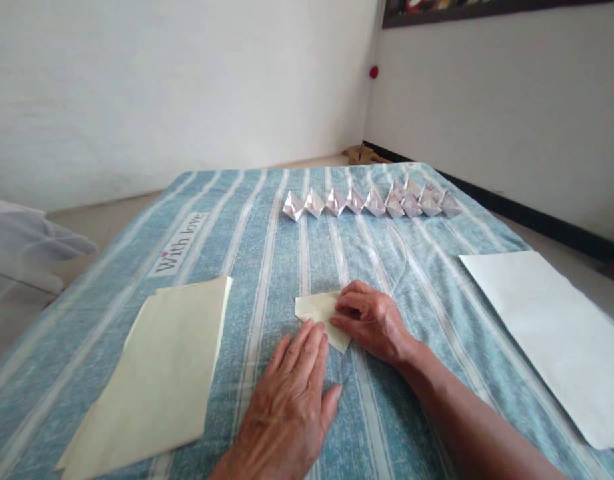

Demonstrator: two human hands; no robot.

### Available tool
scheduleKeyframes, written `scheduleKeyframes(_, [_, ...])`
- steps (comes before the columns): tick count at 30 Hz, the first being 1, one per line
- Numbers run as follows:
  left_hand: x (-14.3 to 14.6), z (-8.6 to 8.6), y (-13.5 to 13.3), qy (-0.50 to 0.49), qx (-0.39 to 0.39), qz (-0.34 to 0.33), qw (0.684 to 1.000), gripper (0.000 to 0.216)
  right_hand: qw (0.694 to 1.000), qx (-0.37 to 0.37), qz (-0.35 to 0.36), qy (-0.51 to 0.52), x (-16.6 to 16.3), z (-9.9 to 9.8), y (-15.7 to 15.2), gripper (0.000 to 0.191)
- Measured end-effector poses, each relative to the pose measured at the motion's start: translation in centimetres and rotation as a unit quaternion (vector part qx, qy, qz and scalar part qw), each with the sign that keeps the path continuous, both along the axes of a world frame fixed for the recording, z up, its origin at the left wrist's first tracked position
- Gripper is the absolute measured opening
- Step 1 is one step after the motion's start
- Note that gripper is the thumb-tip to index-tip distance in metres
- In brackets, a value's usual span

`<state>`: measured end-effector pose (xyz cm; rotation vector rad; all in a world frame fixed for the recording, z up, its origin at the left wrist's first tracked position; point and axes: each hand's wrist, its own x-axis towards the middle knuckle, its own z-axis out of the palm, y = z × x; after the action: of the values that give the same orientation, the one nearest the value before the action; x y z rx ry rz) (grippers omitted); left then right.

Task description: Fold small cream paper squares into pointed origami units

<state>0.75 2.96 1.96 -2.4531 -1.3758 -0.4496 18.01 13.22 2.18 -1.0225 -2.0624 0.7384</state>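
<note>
A small folded piece of pale yellow paper [314,305] lies on the striped cloth in front of me, one corner pointing toward me. My left hand [291,393] rests flat with its fingers stretched out, the fingertips on the paper's near left edge. Curled over the paper's right side is my right hand [374,320], its thumb and fingers bent at the right edge. Whether they pinch a layer of the paper is partly hidden by the hand.
Folded paper boats [357,200] stand in a row at the table's far side. A stack of yellow sheets [161,367] lies to the left, white sheets [541,333] to the right. Blue striped cloth [237,267] covers the table, and white walls [187,80] rise behind.
</note>
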Motion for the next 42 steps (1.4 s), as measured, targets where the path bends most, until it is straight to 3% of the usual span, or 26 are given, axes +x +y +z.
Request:
scheduleKeyframes(11, [-0.4,1.3,0.3,0.021,-0.032,0.015,0.999,0.042,1.000,0.000,0.000,-0.005,-0.1,-0.1,0.0,0.016])
scheduleKeyframes(16, [-0.8,1.2,0.4,0.017,-0.038,0.059,0.997,0.050,1.000,-0.002,-0.004,-0.002,-0.1,0.2,-0.1,0.015])
scheduleKeyframes(24, [-1.1,0.9,0.4,0.020,-0.026,0.070,0.997,0.057,1.000,0.001,-0.006,-0.001,-0.1,-0.1,0.0,0.015])
scheduleKeyframes(27, [-0.9,0.8,0.4,0.011,-0.008,0.054,0.998,0.055,1.000,0.000,-0.004,0.002,-0.1,-0.2,0.0,0.014])
scheduleKeyframes(33, [-0.6,0.6,0.7,0.009,-0.010,-0.039,0.999,0.044,1.000,0.005,-0.003,0.002,-0.1,-0.1,0.0,0.014])
scheduleKeyframes(42, [-0.7,0.2,0.7,-0.023,-0.053,-0.025,0.998,0.038,1.000,0.019,-0.013,-0.003,-0.2,-0.4,0.2,0.013])
